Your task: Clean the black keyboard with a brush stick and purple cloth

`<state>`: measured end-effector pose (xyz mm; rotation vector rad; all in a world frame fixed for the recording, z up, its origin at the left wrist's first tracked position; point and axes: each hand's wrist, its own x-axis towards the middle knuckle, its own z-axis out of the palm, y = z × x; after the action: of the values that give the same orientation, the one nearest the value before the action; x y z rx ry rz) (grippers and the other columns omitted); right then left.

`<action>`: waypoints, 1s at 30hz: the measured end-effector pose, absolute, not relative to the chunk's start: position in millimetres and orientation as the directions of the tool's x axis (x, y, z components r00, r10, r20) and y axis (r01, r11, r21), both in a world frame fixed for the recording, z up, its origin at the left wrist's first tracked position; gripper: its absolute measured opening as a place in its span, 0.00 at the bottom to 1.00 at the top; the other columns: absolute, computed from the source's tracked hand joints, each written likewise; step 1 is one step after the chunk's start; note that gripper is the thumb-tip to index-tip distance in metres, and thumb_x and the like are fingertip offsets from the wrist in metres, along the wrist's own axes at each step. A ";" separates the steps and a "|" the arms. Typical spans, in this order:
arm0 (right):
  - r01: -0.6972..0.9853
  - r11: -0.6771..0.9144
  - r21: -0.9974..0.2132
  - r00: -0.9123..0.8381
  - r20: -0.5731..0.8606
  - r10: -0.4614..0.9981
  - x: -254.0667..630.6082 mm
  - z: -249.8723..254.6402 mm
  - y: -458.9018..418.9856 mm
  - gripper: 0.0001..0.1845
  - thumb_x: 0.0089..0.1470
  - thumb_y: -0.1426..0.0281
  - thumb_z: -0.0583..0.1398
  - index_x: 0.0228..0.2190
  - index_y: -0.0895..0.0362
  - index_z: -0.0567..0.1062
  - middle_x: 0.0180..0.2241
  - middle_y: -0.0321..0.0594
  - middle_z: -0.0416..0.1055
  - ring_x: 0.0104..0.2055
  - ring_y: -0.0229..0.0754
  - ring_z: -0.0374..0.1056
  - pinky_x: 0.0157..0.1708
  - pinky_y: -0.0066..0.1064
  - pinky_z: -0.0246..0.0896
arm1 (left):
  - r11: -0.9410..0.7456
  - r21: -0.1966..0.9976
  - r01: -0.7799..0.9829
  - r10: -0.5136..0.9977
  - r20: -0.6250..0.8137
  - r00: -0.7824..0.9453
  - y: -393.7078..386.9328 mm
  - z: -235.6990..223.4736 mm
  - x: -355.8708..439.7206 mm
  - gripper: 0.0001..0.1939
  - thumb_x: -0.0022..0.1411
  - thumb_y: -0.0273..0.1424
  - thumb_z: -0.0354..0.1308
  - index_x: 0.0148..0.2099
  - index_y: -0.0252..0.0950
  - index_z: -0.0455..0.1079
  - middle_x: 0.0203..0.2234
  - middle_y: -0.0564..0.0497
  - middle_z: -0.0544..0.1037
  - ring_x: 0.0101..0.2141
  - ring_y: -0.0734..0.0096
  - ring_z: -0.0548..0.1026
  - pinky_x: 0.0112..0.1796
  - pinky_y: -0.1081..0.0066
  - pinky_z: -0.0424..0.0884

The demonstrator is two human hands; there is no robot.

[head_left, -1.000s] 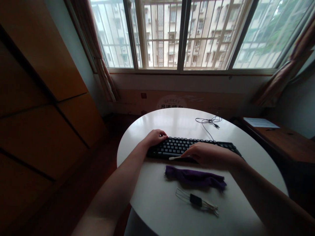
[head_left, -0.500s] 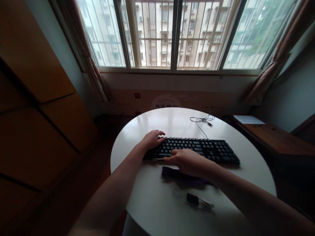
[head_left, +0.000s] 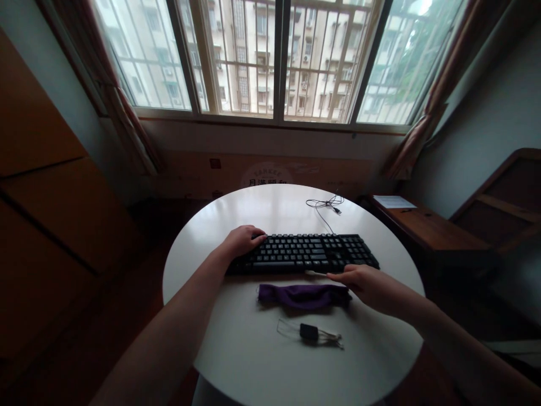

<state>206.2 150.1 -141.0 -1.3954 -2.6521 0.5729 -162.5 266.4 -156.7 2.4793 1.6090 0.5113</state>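
Observation:
A black full-size keyboard (head_left: 296, 252) lies across the white round table. My left hand (head_left: 244, 239) is wrapped over its left end, fingers on the rear corner and thumb along the top edge. Between the fingers of my right hand (head_left: 363, 282) is a slim pale brush (head_left: 315, 273), its tip at the keyboard's front edge, right of the space bar. Just nearer to me lies a crumpled purple cloth (head_left: 304, 296). In front of that rests a small black-bodied wire tool (head_left: 309, 332), like a keycap puller, with thin wire loops at its ends.
The keyboard's cable (head_left: 325, 203) is loosely coiled at the table's far side, its plug showing. A wooden side table (head_left: 435, 228) with a white paper (head_left: 393, 202) stands on the right. Behind the round table (head_left: 236, 372) are a long printed carton (head_left: 186, 169) and a barred window.
My right hand has moved right along the keyboard's front edge with the brush, uncovering the purple cloth. My left hand stays on the keyboard's left end. The whole view has shifted.

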 end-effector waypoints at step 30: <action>0.925 0.080 -0.372 -0.088 -0.005 0.996 270.3 -183.7 93.3 0.28 0.61 0.73 0.48 0.60 0.46 0.66 0.41 0.41 0.68 0.38 0.34 0.66 0.40 0.23 0.57 | -0.393 0.318 0.863 0.920 0.136 0.368 276.1 -151.3 -164.0 0.24 0.61 0.48 0.49 0.47 0.41 0.78 0.44 0.47 0.79 0.44 0.59 0.75 0.45 0.67 0.69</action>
<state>270.3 93.3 -183.7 -1.9317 -2.1078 0.4119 -164.0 276.1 -151.3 2.4327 1.6067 0.4352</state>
